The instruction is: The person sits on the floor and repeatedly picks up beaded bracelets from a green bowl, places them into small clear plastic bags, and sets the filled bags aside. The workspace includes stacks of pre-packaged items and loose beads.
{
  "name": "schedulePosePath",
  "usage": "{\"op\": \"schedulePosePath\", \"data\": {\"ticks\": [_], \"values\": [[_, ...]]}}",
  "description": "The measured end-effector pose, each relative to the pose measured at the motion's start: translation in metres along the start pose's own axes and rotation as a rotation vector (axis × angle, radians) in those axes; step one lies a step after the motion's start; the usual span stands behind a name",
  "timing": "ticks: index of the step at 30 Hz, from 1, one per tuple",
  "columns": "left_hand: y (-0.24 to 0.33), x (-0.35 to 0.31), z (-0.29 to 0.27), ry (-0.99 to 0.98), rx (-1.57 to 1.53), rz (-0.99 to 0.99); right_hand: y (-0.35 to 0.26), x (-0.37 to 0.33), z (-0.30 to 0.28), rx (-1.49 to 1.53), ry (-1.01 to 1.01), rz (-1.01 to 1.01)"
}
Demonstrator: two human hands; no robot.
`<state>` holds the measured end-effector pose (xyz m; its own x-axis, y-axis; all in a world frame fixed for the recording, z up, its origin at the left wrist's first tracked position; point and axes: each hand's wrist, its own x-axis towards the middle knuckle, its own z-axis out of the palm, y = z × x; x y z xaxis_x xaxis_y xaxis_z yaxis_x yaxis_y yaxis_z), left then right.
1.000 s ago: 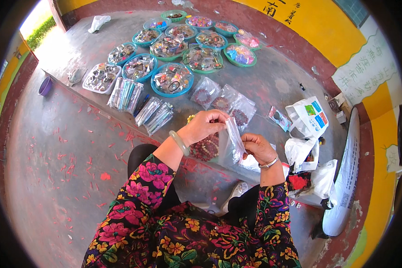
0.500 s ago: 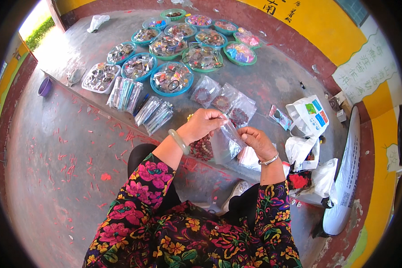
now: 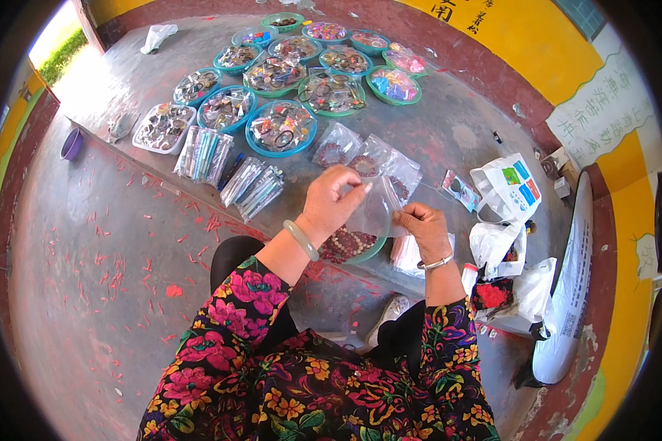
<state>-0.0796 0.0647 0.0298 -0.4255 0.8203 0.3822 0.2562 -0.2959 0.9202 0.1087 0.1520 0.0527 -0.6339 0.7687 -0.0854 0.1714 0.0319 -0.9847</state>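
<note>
Between my hands a clear plastic bag (image 3: 375, 211) is held up, and nothing shows inside it. My left hand (image 3: 332, 200) pinches its upper left edge between thumb and fingers. My right hand (image 3: 424, 229) grips its right side, thumb against fingers. Below the bag sits a green basin (image 3: 374, 252), partly hidden by my left hand and the bag. Dark red bead strings (image 3: 346, 244) lie in it. Just beyond my hands are clear bags with dark red bead bracelets (image 3: 373, 159). A stack of flat plastic bags (image 3: 407, 257) lies under my right hand.
Several basins (image 3: 283, 127) of packaged trinkets stand at the far side. Bundles of wrapped pens (image 3: 253, 187) lie nearer. On the right are a white shopping bag (image 3: 506, 188), white plastic bags (image 3: 533, 290) and a long silvery wrapped bundle (image 3: 564, 294). A purple bucket (image 3: 72, 144) stands left.
My left hand has turned and shifted slightly up the bag's edge. The bag now stands more spread and upright, and more of the green basin below shows.
</note>
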Motion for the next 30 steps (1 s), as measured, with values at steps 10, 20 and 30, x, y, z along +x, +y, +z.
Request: {"op": "schedulePosePath", "data": {"ticks": [10,20,30], "values": [[0.007,-0.007,0.014,-0.308,-0.208,-0.369,-0.001,0.0,0.026,-0.512,0.21,-0.47],[-0.003,-0.005,0.012,-0.303,-0.252,-0.409,0.001,0.001,0.025,-0.194,0.084,-0.123],[0.001,-0.005,0.012,-0.302,-0.424,-0.568,0.003,0.004,0.018,0.071,0.157,0.019]]}}
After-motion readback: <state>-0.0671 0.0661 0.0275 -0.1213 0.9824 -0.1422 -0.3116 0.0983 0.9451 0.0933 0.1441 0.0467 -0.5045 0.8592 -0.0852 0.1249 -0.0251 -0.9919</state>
